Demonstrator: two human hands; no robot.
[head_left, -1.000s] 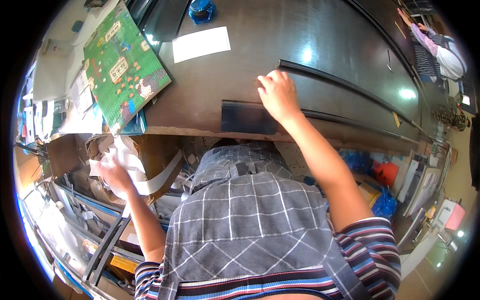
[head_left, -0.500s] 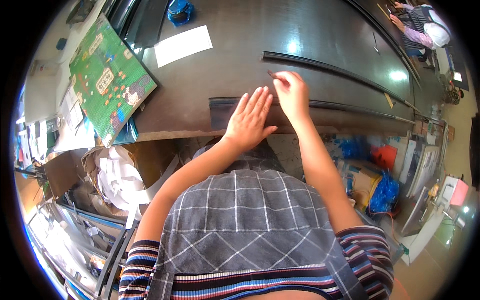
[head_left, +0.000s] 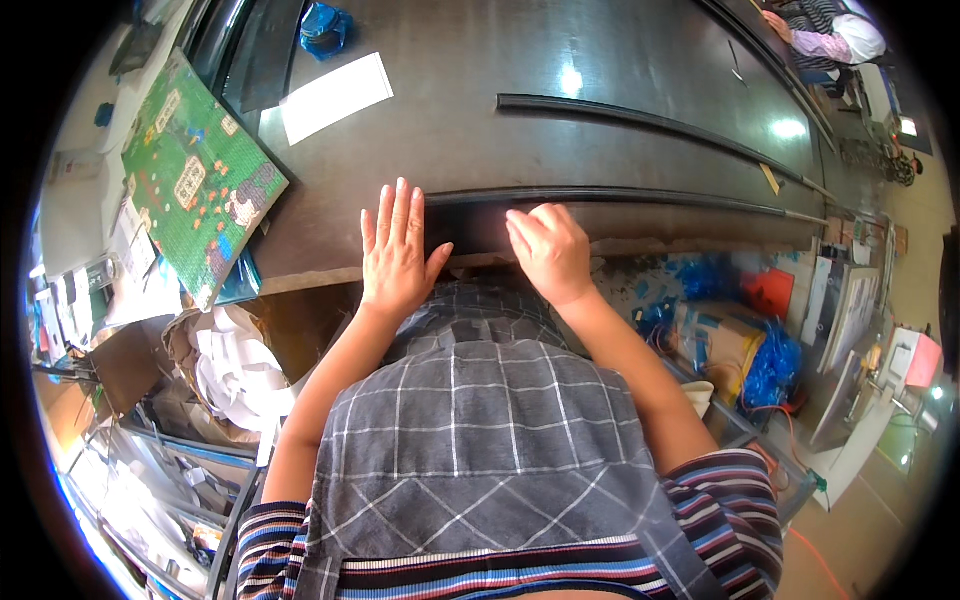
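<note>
My left hand (head_left: 396,250) lies flat, fingers apart and pointing away from me, at the left end of a long black strip (head_left: 650,200) along the near side of the dark table (head_left: 450,120). A dark band of material (head_left: 465,228) shows between my two hands at the strip's near side. Over that band, right of my left hand, my right hand (head_left: 552,255) is closed with the fingertips pinched together. Whatever the pinch holds, if anything, does not show. A second long black strip (head_left: 600,112) lies farther back on the table, apart from both hands.
Back left are a white paper sheet (head_left: 337,97), a blue-wrapped roll (head_left: 325,32) and a green illustrated board (head_left: 200,180). Under the table edge sit white strips in a box (head_left: 235,365) and a blue plastic bag (head_left: 772,362). Another person (head_left: 825,35) works at far right.
My left hand has moved left, to the strip's end, with its fingers spread. My right hand has come nearer and left; the small dark thing pinched in it earlier no longer shows.
</note>
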